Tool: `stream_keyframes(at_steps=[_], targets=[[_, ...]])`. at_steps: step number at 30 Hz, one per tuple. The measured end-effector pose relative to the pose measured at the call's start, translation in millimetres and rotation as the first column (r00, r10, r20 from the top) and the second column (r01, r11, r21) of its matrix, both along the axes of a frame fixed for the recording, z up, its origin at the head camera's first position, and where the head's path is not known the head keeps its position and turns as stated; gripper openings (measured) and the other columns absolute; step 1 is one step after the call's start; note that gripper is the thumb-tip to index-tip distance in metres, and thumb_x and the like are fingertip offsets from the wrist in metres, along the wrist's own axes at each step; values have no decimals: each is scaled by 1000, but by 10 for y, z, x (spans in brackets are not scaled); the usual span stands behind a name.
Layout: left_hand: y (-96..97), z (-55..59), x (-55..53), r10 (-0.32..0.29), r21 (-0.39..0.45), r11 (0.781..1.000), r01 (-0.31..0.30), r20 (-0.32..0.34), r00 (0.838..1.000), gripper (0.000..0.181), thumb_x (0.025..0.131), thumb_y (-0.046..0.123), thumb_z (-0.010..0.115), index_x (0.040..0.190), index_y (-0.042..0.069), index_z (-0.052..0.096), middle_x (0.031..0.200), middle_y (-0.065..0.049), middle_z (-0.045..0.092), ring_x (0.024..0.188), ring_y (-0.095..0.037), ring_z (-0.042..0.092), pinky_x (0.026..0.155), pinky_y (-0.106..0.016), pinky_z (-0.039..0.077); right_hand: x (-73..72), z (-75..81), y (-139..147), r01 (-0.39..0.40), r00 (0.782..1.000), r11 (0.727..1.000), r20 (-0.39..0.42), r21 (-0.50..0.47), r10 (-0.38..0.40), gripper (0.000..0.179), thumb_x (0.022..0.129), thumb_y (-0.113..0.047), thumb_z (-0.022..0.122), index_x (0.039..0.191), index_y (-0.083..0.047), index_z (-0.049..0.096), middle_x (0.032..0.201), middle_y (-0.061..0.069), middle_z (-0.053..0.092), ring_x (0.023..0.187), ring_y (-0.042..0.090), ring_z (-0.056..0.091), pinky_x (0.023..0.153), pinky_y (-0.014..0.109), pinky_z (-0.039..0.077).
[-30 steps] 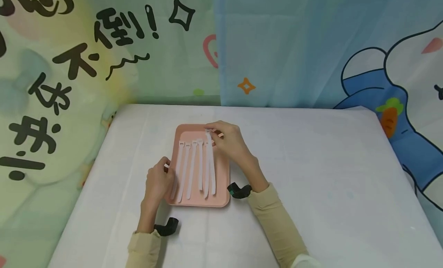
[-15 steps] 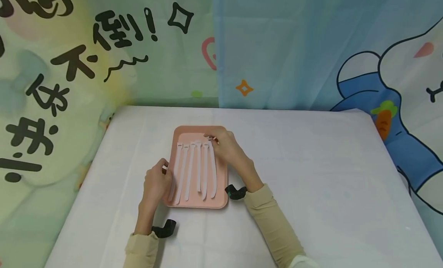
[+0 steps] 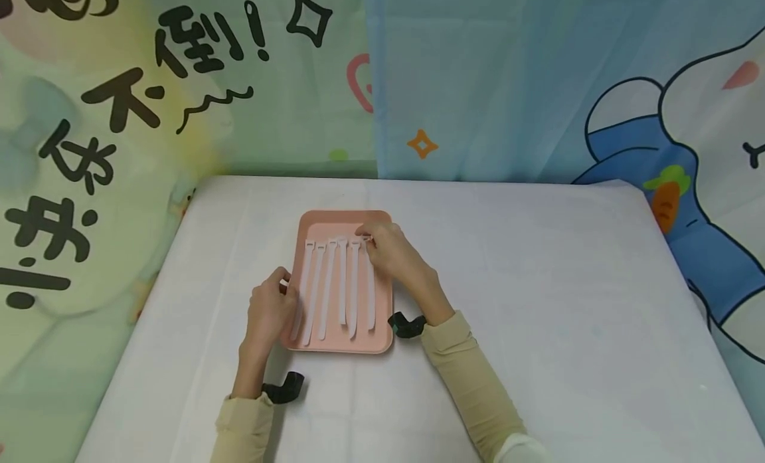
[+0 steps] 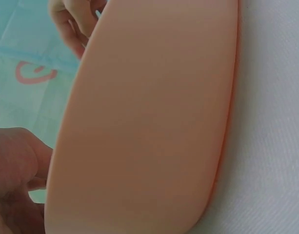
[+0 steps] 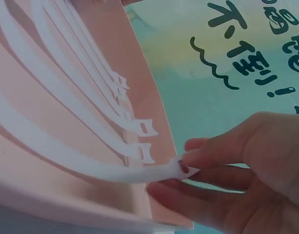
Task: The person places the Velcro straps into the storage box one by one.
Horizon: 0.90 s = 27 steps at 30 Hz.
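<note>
A pink tray (image 3: 382,343) holds a row of slim white plastic strips (image 3: 325,293), each with a slotted head at its far end. With thumb and fingers, my right hand (image 3: 391,254) pinches the slotted end of the rightmost white plastic strip (image 3: 371,297). In the right wrist view, this strip (image 5: 115,174) bows toward the hand (image 5: 237,170), beside the other strips. My left hand (image 3: 271,310) grips the tray's left side. The left wrist view shows the tray's outer wall (image 4: 144,122), the left hand (image 4: 15,170) at its rim and the right hand (image 4: 78,22) beyond.
A white cloth (image 3: 538,283) covers the table under the tray. Behind it hangs a printed backdrop (image 3: 478,71) with a cartoon figure and dark lettering. Black wrist-worn devices sit on the left wrist (image 3: 283,388) and right wrist (image 3: 408,325).
The pinched strip has gone from lying close against its neighbour to a separate place at the right end of the row. My left hand stays on the tray's side.
</note>
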State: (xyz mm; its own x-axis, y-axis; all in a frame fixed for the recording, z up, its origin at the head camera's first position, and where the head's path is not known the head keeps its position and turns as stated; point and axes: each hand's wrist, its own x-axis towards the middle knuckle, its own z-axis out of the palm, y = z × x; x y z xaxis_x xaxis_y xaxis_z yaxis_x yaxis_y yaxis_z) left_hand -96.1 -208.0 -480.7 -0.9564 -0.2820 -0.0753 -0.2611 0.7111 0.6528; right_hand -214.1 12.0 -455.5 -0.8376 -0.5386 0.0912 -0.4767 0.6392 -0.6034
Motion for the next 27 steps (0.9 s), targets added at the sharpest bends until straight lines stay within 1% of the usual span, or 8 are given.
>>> stream_keyframes(at_steps=[5, 8, 11, 13, 16, 20, 23, 27], targets=[[2, 1, -9, -7, -3, 1000, 7, 0, 1000, 20, 94, 5, 55, 110, -1, 64, 84, -21, 72, 61, -25, 63, 51, -32, 45, 1, 28, 7, -11, 994, 996, 105, 85, 2, 33, 101, 0, 51, 131, 3, 66, 133, 19, 68, 98, 24, 65, 87, 38, 51], [6, -1, -11, -10, -4, 1000, 10, 0, 1000, 20, 94, 6, 55, 110, -1, 64, 85, -21, 73, 62, -26, 64, 51, -33, 45, 0, 19, 18, -28, 992, 994, 128, 103, 15, 33, 103, -3, 52, 133, 4, 65, 134, 19, 67, 109, 28, 66, 94, 40, 52], [12, -9, -16, -10, -4, 1000, 10, 4, 1000, 20, 93, 6, 56, 110, -1, 64, 85, -21, 73, 63, -26, 64, 51, -33, 46, 5, 6, 33, -38, 992, 994, 127, 100, 25, 33, 103, -3, 52, 133, 4, 64, 134, 20, 66, 115, 31, 66, 98, 43, 52], [14, -17, -17, -11, -5, 1000, 11, 4, 1000, 20, 93, 6, 56, 110, -1, 65, 85, -21, 73, 63, -26, 64, 51, -33, 46, 8, 0, 39, -39, 993, 994, 115, 99, 27, 33, 102, -1, 52, 132, 5, 64, 134, 20, 67, 120, 30, 64, 100, 43, 52], [12, -27, -23, -13, -7, 1000, 14, 5, 1000, 20, 93, 6, 56, 110, -1, 65, 84, -21, 73, 62, -26, 63, 51, -33, 45, 15, 1, 48, -37, 994, 994, 107, 100, 26, 33, 101, 0, 51, 131, 5, 64, 134, 20, 67, 117, 29, 65, 99, 43, 51], [10, -31, -20, -17, -3, 1000, 17, 7, 1000, 19, 93, 6, 56, 109, 0, 65, 85, -21, 73, 62, -26, 63, 51, -33, 45, 23, 19, 56, -35, 994, 993, 102, 109, 24, 34, 101, 1, 51, 132, 4, 64, 134, 19, 67, 120, 29, 65, 100, 42, 51], [0, -34, -1, -11, -4, 1000, 11, 14, 1000, 18, 94, 7, 55, 108, 0, 64, 84, -20, 73, 62, -26, 64, 51, -33, 45, 47, 42, 67, -33, 992, 994, 122, 104, 20, 35, 101, 0, 50, 134, 2, 63, 136, 18, 66, 107, 30, 67, 93, 41, 52], [-26, -34, 35, -13, -13, 1000, 13, 31, 999, 18, 94, 9, 55, 108, 0, 63, 85, -20, 73, 62, -26, 64, 52, -35, 46, 121, 80, 135, -17, 991, 997, 137, 73, 7, 37, 101, -2, 50, 135, -1, 63, 138, 15, 65, 99, 28, 63, 88, 42, 49]])
